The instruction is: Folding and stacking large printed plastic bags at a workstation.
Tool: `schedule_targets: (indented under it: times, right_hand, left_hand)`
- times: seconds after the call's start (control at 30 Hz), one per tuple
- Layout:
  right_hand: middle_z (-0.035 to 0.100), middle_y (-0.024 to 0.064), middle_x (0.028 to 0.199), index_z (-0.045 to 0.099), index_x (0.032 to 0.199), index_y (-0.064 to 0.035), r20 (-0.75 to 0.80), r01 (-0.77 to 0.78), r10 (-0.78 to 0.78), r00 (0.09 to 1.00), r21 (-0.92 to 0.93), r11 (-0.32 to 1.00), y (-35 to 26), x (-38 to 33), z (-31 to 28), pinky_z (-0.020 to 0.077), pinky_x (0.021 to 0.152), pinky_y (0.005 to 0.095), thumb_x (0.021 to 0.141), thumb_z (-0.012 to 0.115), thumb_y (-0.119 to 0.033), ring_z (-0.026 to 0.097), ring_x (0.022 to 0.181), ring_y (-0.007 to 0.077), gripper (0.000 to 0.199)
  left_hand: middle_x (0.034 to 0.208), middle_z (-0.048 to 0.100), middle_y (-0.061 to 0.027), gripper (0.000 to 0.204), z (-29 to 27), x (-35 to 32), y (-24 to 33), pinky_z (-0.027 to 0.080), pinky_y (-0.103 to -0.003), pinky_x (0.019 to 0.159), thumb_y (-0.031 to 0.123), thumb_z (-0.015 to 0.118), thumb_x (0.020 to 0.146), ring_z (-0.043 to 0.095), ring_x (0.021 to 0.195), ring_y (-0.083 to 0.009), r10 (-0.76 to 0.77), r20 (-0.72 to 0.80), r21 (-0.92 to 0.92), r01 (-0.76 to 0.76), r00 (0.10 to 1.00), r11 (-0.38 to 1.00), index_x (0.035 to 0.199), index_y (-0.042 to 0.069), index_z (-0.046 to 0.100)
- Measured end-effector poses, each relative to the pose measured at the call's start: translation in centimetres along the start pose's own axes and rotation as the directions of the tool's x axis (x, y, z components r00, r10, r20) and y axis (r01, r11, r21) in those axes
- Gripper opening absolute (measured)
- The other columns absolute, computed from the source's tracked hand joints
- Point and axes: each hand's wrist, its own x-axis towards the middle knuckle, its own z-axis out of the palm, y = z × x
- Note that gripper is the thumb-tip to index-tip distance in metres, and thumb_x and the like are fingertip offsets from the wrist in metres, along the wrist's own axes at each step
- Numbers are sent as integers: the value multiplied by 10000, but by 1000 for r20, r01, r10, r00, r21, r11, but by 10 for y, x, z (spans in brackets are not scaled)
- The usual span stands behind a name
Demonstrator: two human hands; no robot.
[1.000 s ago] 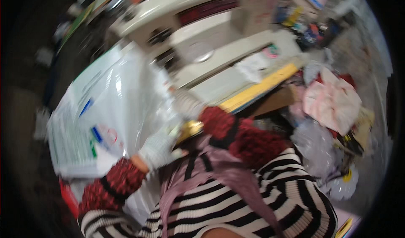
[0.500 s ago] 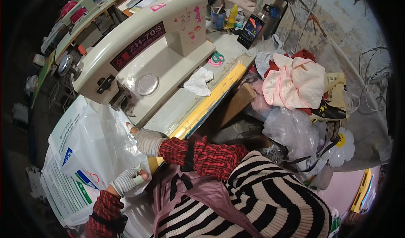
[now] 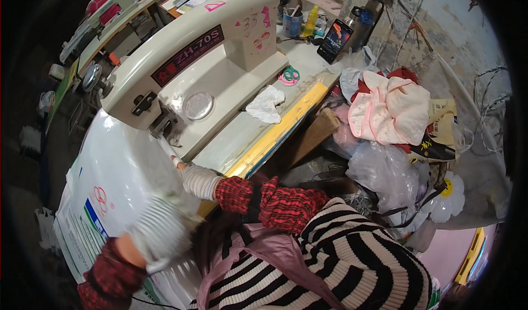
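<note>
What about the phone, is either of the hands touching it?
No, the phone stands tilted near the dark bottle, while the left hand and the right hand are both by the white plastic sack.

Left hand [image 3: 162,227] and right hand [image 3: 198,181] held near each other, both gloved.
The left is blurred, its fingers not clearly seen; the right is stretched leftward, a bare fingertip [image 3: 177,161] exposed, its forearm [image 3: 289,204] angled across the body.

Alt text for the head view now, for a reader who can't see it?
A person's gloved left hand, blurred, is over a large white plastic bag; the gloved right hand is at the bag's edge, beside a cream sewing machine. Pale pink cloth lies at right.
</note>
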Motion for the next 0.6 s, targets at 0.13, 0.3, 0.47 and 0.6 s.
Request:
schedule_targets:
  times: [0.13, 0.3, 0.47, 0.6]
  right_hand:
    - [633, 253, 925, 238, 1434, -81, 8, -96, 96, 995, 71, 993, 23, 47, 29, 488, 778, 428, 887, 407, -74, 633, 858, 361, 572]
    - [529, 254, 1225, 263, 1417, -47, 66, -9, 3, 998, 94, 996, -38, -29, -63, 449, 917, 430, 882, 374, -66, 556, 1094, 371, 547]
    - [595, 243, 1121, 248, 1408, 1, 102, 10, -11, 995, 10, 1000, -30, -27, -69, 471, 880, 412, 865, 392, -43, 601, 994, 365, 564]
    - [635, 265, 872, 253, 1398, 14, -222, 160, -158, 962, -12, 987, -15, -22, -25, 478, 758, 457, 869, 399, -66, 618, 876, 405, 555]
  left_hand:
    - [818, 616, -132, 366, 14, 27, 42, 465, -413, 748, 352, 644, 752, 599, 780, -322, -236, 518, 721, -270, 822, 638, 995, 86, 583]
    - [671, 625, -172, 404, -19, 1, 15, 483, -425, 607, 445, 710, 653, 618, 643, -357, -342, 333, 761, -36, 879, 648, 798, 68, 694]
    - [697, 642, -157, 316, -44, 18, 29, 497, -427, 668, 368, 672, 698, 635, 716, -343, -591, 310, 880, 10, 745, 474, 770, 62, 707]
    - [796, 663, -145, 239, 47, -2, 21, 517, -408, 662, 190, 531, 789, 643, 733, -333, -142, 424, 663, -200, 894, 721, 914, 49, 678]
